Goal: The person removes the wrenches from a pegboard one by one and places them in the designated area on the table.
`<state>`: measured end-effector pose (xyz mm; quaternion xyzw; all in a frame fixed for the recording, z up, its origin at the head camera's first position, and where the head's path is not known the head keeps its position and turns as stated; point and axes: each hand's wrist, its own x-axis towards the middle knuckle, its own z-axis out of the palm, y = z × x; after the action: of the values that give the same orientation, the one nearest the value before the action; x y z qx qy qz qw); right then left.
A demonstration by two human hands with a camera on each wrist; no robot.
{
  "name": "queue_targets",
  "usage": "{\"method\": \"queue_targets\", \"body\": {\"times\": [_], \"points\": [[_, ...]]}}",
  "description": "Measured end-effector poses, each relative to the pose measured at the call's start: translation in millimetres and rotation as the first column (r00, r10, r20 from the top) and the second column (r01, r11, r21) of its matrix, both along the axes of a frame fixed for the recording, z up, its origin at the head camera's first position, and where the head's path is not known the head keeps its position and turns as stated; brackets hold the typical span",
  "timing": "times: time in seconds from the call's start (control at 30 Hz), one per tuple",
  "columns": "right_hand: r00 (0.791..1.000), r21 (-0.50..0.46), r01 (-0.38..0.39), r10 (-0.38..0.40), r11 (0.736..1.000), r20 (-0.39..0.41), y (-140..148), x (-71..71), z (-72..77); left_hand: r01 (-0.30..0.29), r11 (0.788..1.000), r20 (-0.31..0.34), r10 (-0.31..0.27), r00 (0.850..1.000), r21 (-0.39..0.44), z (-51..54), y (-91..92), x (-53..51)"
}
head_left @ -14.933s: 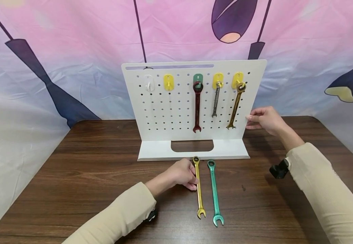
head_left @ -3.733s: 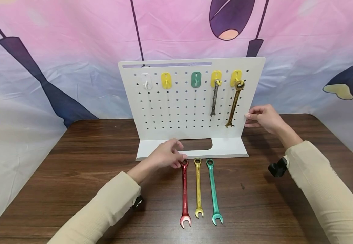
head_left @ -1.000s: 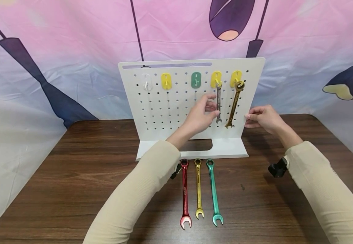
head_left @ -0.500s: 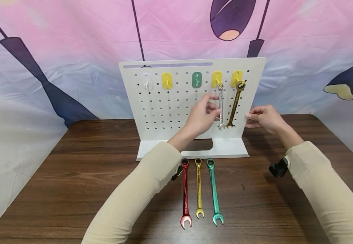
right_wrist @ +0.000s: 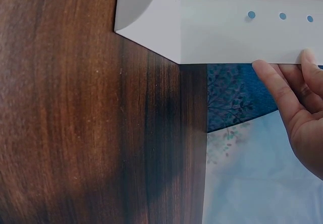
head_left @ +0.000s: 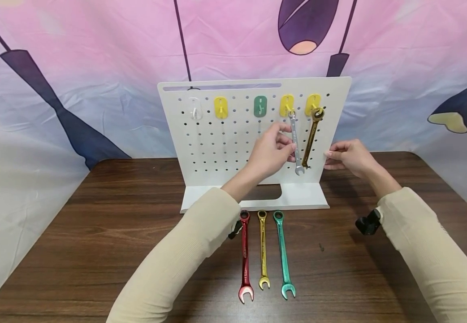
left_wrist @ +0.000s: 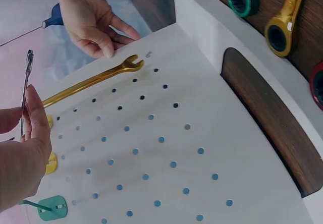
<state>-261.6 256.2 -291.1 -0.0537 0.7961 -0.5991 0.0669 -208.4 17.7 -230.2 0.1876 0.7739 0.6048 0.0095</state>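
My left hand [head_left: 273,146] pinches a small silver combination wrench [head_left: 294,133] between thumb and fingers. In the head view the wrench's top ring is at the yellow hook [head_left: 287,104]; whether it still bears on the hook cannot be told. Its open end tilts away from the white pegboard [head_left: 211,177]. In the left wrist view the silver wrench [left_wrist: 26,77] stands out well clear of the board's face. My right hand [head_left: 350,157] holds the board's right edge, thumb [right_wrist: 309,65] in front. Beside the silver wrench, a bronze-gold wrench [head_left: 312,137] hangs on the rightmost yellow hook [head_left: 312,102].
On the wooden table [head_left: 108,224], a red wrench [head_left: 245,255], a yellow wrench [head_left: 263,246] and a green wrench [head_left: 283,251] lie side by side before the board's base. A white hook [head_left: 195,109], a yellow hook [head_left: 221,107] and a green hook [head_left: 260,106] bear nothing.
The red wrench has gone from the green hook to the table, left of the yellow one. My left hand then took the silver wrench and swung its lower end outward and right. My right hand stays.
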Motion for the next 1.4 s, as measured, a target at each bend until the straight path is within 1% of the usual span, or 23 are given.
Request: {"method": "queue_targets", "body": {"times": [0.2,0.47,0.73,0.83,1.0,1.13,1.23,1.4], "points": [[1.000,-0.009,-0.004,0.004,1.000,-0.002,-0.6,0.0,0.1,-0.004,1.000,0.001,0.004,1.000,0.005,6.0,0.2,2.1],[1.000,0.005,-0.004,0.004,1.000,-0.009,-0.2,-0.7,-0.9,0.011,1.000,0.009,-0.011,1.000,-0.004,9.9,-2.1,5.8],[1.000,0.000,-0.005,0.005,1.000,0.000,-0.1,-0.7,-1.3,0.017,1.000,-0.009,-0.016,1.000,0.012,15.6,-2.6,8.0],[1.000,0.000,-0.007,0.007,1.000,0.000,0.0,-0.4,-0.7,0.022,1.000,-0.016,-0.022,1.000,0.004,17.5,-2.8,8.0],[1.000,-0.010,-0.013,0.014,1.000,0.009,0.6,-0.2,-0.4,0.024,0.999,-0.011,-0.024,1.000,0.022,20.4,-3.0,9.6],[1.000,0.001,-0.024,0.024,1.000,0.006,1.3,-0.9,-0.8,0.032,0.999,-0.007,-0.032,0.999,0.042,21.6,-3.3,11.2],[1.000,0.012,-0.029,0.029,1.000,-0.002,1.8,-1.3,-1.4,0.039,0.999,-0.012,-0.039,0.999,0.036,21.7,-4.4,12.7],[0.999,0.015,-0.041,0.041,0.999,-0.007,2.3,-0.8,-1.1,0.058,0.998,-0.019,-0.057,0.998,0.025,17.8,-9.5,15.1]]}}
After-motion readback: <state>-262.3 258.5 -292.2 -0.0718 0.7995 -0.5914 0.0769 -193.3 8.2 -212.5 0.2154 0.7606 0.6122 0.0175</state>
